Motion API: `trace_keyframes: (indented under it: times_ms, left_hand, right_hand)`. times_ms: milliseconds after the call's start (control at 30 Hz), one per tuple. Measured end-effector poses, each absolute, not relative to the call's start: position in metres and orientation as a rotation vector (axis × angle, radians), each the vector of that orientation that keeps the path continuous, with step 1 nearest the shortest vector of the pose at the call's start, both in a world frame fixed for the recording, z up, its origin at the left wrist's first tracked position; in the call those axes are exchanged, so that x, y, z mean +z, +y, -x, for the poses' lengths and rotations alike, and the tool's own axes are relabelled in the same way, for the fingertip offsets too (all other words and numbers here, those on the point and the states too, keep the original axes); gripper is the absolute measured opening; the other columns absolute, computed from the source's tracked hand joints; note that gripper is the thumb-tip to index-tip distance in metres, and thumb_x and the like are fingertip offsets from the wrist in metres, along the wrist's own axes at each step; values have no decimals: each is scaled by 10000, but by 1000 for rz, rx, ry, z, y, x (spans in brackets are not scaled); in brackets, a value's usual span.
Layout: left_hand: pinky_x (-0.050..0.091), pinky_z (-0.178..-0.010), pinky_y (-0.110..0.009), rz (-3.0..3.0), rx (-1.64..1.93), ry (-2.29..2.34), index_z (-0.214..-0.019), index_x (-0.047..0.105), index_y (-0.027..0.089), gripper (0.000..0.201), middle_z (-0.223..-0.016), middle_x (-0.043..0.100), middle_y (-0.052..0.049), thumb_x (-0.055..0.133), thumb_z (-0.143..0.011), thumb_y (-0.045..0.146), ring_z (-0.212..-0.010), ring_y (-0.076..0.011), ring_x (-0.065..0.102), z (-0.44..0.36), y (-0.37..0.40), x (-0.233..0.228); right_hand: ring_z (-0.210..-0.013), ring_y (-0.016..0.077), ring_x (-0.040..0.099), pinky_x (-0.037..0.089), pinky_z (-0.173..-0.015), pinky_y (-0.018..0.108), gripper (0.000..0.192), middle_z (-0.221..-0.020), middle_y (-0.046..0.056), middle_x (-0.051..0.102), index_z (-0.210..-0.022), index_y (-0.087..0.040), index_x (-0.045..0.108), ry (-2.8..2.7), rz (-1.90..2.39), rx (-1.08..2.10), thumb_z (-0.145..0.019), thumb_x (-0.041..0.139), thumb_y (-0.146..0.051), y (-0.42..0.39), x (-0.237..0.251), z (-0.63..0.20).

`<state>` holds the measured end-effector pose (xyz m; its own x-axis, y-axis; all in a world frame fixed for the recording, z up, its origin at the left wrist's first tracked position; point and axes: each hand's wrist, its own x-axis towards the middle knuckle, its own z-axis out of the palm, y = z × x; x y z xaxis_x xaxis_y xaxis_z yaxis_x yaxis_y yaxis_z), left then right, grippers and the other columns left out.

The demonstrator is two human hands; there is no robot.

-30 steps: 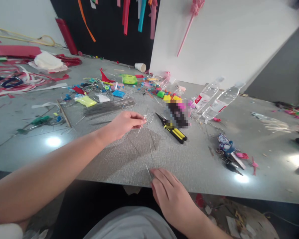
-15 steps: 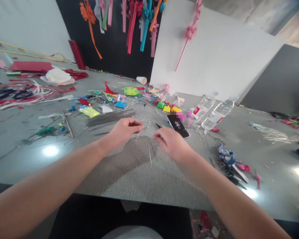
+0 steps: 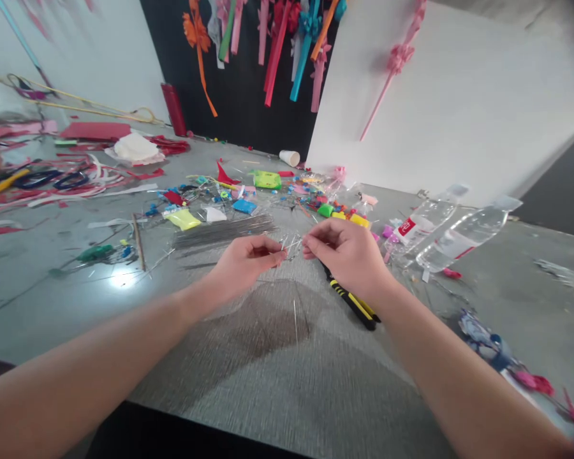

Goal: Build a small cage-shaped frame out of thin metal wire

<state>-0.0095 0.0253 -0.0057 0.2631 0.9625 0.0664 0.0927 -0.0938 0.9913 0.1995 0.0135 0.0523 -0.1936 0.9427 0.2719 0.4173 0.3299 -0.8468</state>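
My left hand (image 3: 246, 262) and my right hand (image 3: 347, 252) meet over the grey table (image 3: 316, 382), fingertips pinched on a small piece of thin bent wire (image 3: 291, 245) held between them. Loose ends of the wire (image 3: 295, 319) hang down toward the table. Yellow-and-black pliers (image 3: 351, 301) lie just below my right hand, partly hidden by it. A bundle of straight grey wires (image 3: 224, 231) lies beyond my left hand.
Coloured beads and small bags (image 3: 268, 188) clutter the table's middle. Two clear plastic bottles (image 3: 452, 229) lie at the right. Red and white strips (image 3: 67, 182) cover the far left. A paper cup (image 3: 289, 157) lies by a white board (image 3: 459, 95). Ribbons (image 3: 277, 38) hang on the dark wall.
My right hand rose from the table's near edge and came up to the wire piece that my left hand holds. The view has tilted upward.
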Motion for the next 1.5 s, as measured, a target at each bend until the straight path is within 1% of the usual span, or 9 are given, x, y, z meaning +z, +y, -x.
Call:
trace_keyframes:
  times_ms: [133, 367, 567, 733, 933, 1233, 1367, 1500]
  left_hand:
    - [476, -701, -299, -1454, 979, 1073, -910, 763, 190, 252, -847, 727, -31, 817, -776, 397, -760, -155, 624, 8, 24, -8]
    - [477, -754, -281, -1358, 1001, 1081, -925, 763, 177, 247, -877, 729, -27, 838, -780, 362, -789, -132, 625, 8, 23, -12]
    - [461, -714, -253, -1299, 1041, 1036, -867, 766, 179, 223, -800, 704, -7, 858, -772, 359, -752, -113, 610, 7, 24, -9]
    - [485, -739, -267, -1369, 1053, 1077, -916, 775, 182, 249, -866, 737, -22, 857, -770, 367, -785, -125, 636, 10, 24, -9]
    - [496, -723, -280, -1487, 1014, 1131, -959, 779, 174, 278, -898, 759, -43, 838, -777, 375, -794, -144, 648, 10, 21, -4]
    - [503, -719, -285, -1510, 989, 1127, -958, 779, 169, 272, -924, 770, -54, 820, -783, 374, -802, -150, 659, 8, 18, 0]
    - [494, -694, -276, -1527, 981, 1149, -970, 782, 169, 287, -905, 766, -51, 826, -784, 383, -780, -144, 648, 8, 19, -1]
    - [490, -677, -265, -1541, 966, 1146, -947, 785, 173, 276, -870, 754, -39, 833, -780, 387, -763, -135, 633, 7, 18, -3]
  right_hand:
    - [-704, 186, 753, 575, -657, 321, 56, -759, 41, 761, -837, -200, 687, -1800, 1227, 786, -876, 695, -239, 15, 51, -203]
    - [-688, 173, 738, 563, -647, 309, 72, -753, 24, 768, -820, -202, 694, -1916, 1185, 723, -881, 695, -240, 17, 54, -210]
    - [-706, 167, 725, 542, -660, 302, 85, -754, 17, 764, -829, -202, 719, -1988, 1113, 697, -896, 695, -248, 18, 53, -215]
    - [-699, 159, 686, 516, -683, 311, 73, -748, 19, 744, -812, -193, 723, -2096, 1129, 611, -876, 695, -211, 17, 55, -216]
    - [-698, 144, 653, 487, -693, 293, 90, -759, 6, 723, -787, -184, 706, -2255, 1078, 481, -842, 678, -119, 15, 65, -221]
    - [-737, 153, 574, 399, -711, 288, 131, -770, 19, 653, -800, -172, 617, -2638, 964, 170, -919, 599, -121, 15, 74, -227]
    - [-747, 165, 569, 367, -686, 299, 150, -827, 48, 652, -810, -164, 594, -2795, 1043, 124, -954, 569, -128, 10, 78, -221]
    - [-750, 170, 586, 346, -667, 304, 130, -858, 63, 657, -837, -155, 601, -2912, 1205, 110, -944, 577, -85, 3, 82, -215]
